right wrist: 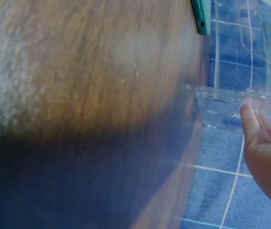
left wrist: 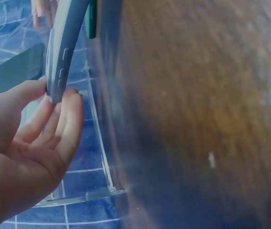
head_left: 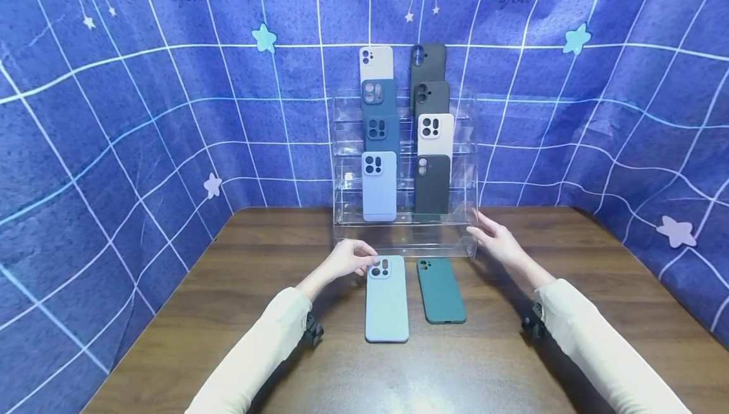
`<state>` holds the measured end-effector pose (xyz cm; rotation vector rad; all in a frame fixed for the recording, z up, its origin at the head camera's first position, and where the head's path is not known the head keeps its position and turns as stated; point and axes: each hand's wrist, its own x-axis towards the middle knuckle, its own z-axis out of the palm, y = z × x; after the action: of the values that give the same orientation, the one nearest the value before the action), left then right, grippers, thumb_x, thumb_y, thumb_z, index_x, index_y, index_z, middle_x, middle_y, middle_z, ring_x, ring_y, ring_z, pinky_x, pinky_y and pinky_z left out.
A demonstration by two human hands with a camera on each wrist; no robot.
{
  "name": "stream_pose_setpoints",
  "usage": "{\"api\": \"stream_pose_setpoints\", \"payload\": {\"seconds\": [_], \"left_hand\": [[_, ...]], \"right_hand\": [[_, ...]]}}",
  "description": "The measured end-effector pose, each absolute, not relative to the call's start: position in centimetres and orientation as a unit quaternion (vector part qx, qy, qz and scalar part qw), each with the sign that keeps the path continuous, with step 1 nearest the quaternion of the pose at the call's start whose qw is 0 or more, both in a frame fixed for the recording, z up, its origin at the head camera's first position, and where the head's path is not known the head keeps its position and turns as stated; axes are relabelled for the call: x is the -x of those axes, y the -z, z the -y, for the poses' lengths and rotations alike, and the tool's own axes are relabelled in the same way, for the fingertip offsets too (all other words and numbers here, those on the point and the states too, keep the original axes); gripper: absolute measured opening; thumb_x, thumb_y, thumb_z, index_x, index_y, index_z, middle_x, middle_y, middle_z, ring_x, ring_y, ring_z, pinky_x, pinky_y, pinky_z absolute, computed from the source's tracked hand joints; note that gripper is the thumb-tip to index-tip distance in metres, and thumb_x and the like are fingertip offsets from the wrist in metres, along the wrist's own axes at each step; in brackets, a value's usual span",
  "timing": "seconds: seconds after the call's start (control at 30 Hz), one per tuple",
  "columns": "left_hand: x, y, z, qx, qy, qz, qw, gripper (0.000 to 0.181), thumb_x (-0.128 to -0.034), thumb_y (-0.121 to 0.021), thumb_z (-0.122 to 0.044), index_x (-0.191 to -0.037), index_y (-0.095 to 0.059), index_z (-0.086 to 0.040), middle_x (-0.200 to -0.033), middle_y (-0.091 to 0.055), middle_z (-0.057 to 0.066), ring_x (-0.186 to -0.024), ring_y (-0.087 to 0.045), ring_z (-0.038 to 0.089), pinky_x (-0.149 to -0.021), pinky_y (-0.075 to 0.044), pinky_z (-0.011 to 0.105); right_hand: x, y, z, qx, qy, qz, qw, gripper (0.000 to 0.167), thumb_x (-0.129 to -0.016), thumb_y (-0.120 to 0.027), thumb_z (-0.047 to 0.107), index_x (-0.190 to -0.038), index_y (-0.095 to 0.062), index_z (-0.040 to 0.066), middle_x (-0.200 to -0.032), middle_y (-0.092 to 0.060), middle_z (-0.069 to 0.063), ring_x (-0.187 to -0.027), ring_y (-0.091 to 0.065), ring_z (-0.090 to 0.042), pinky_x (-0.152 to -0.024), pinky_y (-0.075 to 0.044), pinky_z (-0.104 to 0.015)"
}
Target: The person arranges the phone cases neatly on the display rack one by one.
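Observation:
My left hand pinches the camera end of a pale blue phone case between thumb and fingers. That end is raised from the table in the left wrist view, where the side buttons of the case show. A dark green phone case lies flat to its right. My right hand is at the right end of a clear tiered display stand, its fairly straight fingers against the side panel. Two columns of phone cases lean on the stand, with a lavender-blue case and a black case in front.
The stand is at the back of a brown wooden table. Blue grid-patterned cloth hangs behind and on both sides. Higher tiers bear more cases, among them a white case and dark blue cases.

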<state>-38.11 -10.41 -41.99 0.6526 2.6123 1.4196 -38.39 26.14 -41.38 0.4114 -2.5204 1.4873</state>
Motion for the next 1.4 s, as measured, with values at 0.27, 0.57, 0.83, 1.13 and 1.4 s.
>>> {"api": "stream_pose_setpoints", "payload": {"seconds": [0.27,0.57,0.83,1.13,1.4], "left_hand": [[38.2,41.1,10.7,-0.221,-0.514,-0.829,0.022,0.022,-0.0851,-0.069,-0.014,-0.1,-0.068,0.001,-0.093,-0.071,0.017,-0.061,-0.065,0.012,-0.059,-0.06,0.03],[37.7,40.0,10.9,-0.245,-0.531,-0.811,0.0,0.023,-0.0858,-0.069,-0.019,-0.102,-0.067,-0.003,-0.096,-0.07,0.013,-0.07,-0.066,0.011,-0.067,-0.06,0.031],[37.3,39.3,11.0,-0.252,-0.532,-0.808,-0.025,0.026,-0.0856,-0.069,-0.018,-0.106,-0.067,-0.001,-0.091,-0.071,0.011,-0.068,-0.066,0.013,-0.066,-0.06,0.031],[37.4,37.9,10.9,-0.235,-0.566,-0.782,-0.112,0.026,-0.083,-0.072,-0.021,-0.103,-0.07,-0.006,-0.096,-0.072,0.012,-0.073,-0.068,0.015,-0.067,-0.061,0.034],[38.4,35.5,11.0,-0.226,-0.542,-0.791,-0.173,0.027,-0.0828,-0.072,-0.02,-0.105,-0.07,-0.006,-0.096,-0.071,0.014,-0.073,-0.067,0.027,-0.063,-0.06,0.031]], "right_hand": [[38.2,41.3,-26.2,-0.132,-0.501,0.85,0.089,0.065,-0.094,-0.057,0.032,-0.147,-0.027,0.007,-0.139,-0.043,-0.025,-0.112,-0.057,-0.04,-0.094,-0.05,-0.038],[38.3,41.3,-26.0,-0.131,-0.497,0.853,0.093,0.065,-0.094,-0.056,0.032,-0.146,-0.028,0.006,-0.139,-0.044,-0.023,-0.11,-0.058,-0.039,-0.092,-0.051,-0.035],[38.2,41.4,-25.8,-0.126,-0.51,0.847,0.084,0.065,-0.095,-0.055,0.033,-0.147,-0.026,0.007,-0.142,-0.041,-0.022,-0.117,-0.053,-0.037,-0.094,-0.05,-0.033],[38.3,41.5,-25.9,-0.133,-0.498,0.851,0.096,0.065,-0.095,-0.055,0.033,-0.147,-0.027,0.007,-0.14,-0.042,-0.023,-0.113,-0.056,-0.039,-0.092,-0.051,-0.037],[38.5,41.7,-26.0,-0.13,-0.504,0.848,0.096,0.065,-0.094,-0.056,0.034,-0.147,-0.028,0.008,-0.139,-0.043,-0.024,-0.113,-0.056,-0.037,-0.091,-0.051,-0.032]]}}
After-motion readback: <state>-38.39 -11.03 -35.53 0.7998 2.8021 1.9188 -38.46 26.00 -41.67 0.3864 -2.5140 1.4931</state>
